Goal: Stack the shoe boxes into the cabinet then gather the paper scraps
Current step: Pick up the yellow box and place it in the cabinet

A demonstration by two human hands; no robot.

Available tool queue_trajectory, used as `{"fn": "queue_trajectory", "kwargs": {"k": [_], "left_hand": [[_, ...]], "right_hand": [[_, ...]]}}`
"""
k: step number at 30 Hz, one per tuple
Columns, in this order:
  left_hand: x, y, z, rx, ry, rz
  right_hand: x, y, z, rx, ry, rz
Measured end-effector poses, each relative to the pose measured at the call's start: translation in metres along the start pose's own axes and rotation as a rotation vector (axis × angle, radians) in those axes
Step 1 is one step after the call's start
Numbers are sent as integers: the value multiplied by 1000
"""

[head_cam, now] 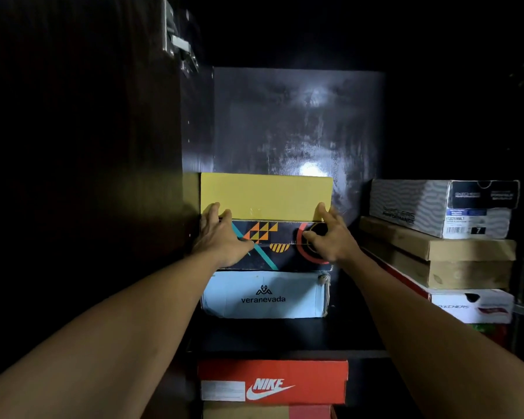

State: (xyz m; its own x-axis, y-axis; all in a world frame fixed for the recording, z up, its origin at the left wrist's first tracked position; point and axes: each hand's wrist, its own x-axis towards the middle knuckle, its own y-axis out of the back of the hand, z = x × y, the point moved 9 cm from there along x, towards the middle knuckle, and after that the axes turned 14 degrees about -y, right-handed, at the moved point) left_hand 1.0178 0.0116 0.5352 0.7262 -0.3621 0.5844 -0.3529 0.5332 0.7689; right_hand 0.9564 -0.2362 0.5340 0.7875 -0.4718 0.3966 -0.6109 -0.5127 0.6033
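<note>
Dark inside of a cabinet [194, 131], lit only from the front. At the rear, a glossy, scuffed back panel [254, 122] with a low glare [312, 170] and a higher glare [310, 96]. To the left, a broad wood-grain side [103, 146], nearly black, with a metal hinge [179, 48] near the top. Lower down, the front edge of a dark shelf [285, 354] running across. Top and right lost in shadow.
</note>
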Motion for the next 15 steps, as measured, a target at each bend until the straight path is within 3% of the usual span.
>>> {"fn": "queue_trajectory", "kwargs": {"k": [3,7,15], "left_hand": [[-6,4,5,7,-9,-25],[-27,6,23,17,-92,-125],[-117,45,73,-64,-199,-159]], "right_hand": [[-6,5,-3,-2,-6,-76],[-37,20,-3,76,-8,-15],[-165,69,-12,100,-25,-1]]}}
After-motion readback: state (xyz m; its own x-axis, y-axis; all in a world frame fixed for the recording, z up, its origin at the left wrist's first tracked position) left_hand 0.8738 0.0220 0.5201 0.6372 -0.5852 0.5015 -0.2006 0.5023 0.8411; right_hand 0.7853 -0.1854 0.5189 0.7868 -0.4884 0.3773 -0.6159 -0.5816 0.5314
